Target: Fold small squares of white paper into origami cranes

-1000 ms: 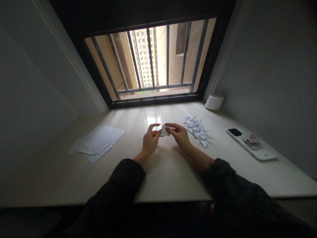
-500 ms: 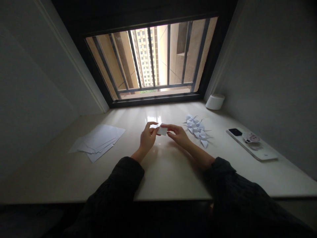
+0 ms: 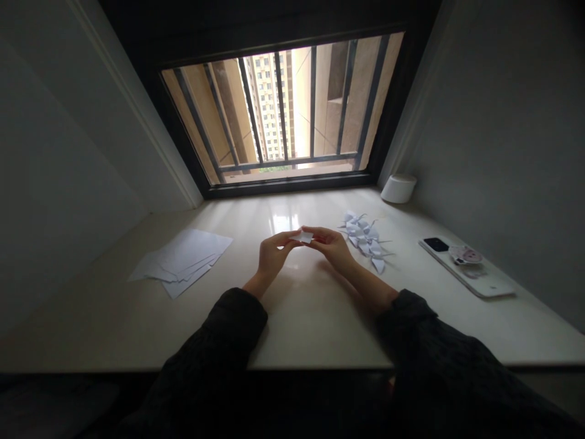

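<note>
Small folded paper (image 3: 304, 236) is at mid-frame, just above the table (image 3: 311, 323), pinched between left hand (image 3: 273, 256) and right hand (image 3: 333, 247), with the fingertips closed narrow on its two ends. Looks like a crease being set, so I'd pinch close to the fold line, align the edges before pressing, then run a nail along it, clear of the cranes (image 3: 365, 241) just right. No readable writing: sheets (image 3: 183, 262) at left are blank, and the phone (image 3: 466, 274) at right shows only a pink cartoon sticker, no brand legible.

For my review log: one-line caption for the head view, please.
Left hand and right hand pinch a small folded paper over the desk, sheets left, cranes and phone right.
</note>
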The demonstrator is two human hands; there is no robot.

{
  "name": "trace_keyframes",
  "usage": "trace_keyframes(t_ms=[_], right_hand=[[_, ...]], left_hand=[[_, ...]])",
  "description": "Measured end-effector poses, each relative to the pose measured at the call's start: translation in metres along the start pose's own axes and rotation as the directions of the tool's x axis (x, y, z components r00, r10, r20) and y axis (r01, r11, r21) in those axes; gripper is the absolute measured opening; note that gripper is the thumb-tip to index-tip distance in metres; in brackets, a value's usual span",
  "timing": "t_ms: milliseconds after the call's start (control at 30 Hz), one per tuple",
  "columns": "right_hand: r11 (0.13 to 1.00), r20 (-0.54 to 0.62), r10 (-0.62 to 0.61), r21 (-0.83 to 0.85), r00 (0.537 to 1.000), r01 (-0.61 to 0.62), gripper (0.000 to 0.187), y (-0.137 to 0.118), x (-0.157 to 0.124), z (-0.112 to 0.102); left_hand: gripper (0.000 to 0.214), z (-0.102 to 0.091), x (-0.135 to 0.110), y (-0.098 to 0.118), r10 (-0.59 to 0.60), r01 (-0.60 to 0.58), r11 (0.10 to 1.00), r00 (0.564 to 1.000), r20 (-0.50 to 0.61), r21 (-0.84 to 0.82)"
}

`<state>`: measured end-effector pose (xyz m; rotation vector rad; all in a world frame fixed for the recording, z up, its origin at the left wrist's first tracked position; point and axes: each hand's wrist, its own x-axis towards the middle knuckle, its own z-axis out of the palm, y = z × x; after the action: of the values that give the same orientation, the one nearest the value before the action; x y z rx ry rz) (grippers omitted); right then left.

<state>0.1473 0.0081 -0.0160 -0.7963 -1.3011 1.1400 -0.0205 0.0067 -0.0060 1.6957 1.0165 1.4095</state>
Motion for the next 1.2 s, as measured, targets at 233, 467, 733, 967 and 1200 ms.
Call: trace_keyframes(t_ms=[233, 467, 733, 967, 1200], right_hand=[[0.998, -0.054, 0.006, 0.056, 0.999, -0.003, 0.022, -0.005, -0.002, 0.004], [0.999, -0.143, 0.024, 0.038, 0.989, -0.018, 0.020, 0.001, 0.000, 0.004], [0.997, -0.156, 0.060, -0.040, 0.986, -0.067, 0.024, -0.006, -0.003, 0.009], [0.995, -0.246, 0.036, -0.085, 0.969, -0.058, 0.025, -0.010, -0.004, 0.009], [0.998, -0.242, 0.050, -0.028, 0.969, -0.058, 0.026, -0.010, -0.005, 0.011]], left_hand=[[0.023, -0.002, 0.002, 0.000, 0.000, -0.001, 0.997, 1.000, -0.009, -0.083], [0.019, 0.000, 0.001, 0.003, -0.036, 0.032, 0.993, 0.999, -0.033, -0.113], [0.018, 0.003, -0.001, 0.002, -0.067, 0.059, 0.992, 0.995, -0.069, -0.113], [0.024, 0.003, -0.002, 0.003, -0.112, 0.104, 0.989, 0.991, -0.073, -0.109], [0.029, 0.007, -0.003, 0.008, -0.159, 0.128, 0.973, 0.975, -0.153, -0.191]])
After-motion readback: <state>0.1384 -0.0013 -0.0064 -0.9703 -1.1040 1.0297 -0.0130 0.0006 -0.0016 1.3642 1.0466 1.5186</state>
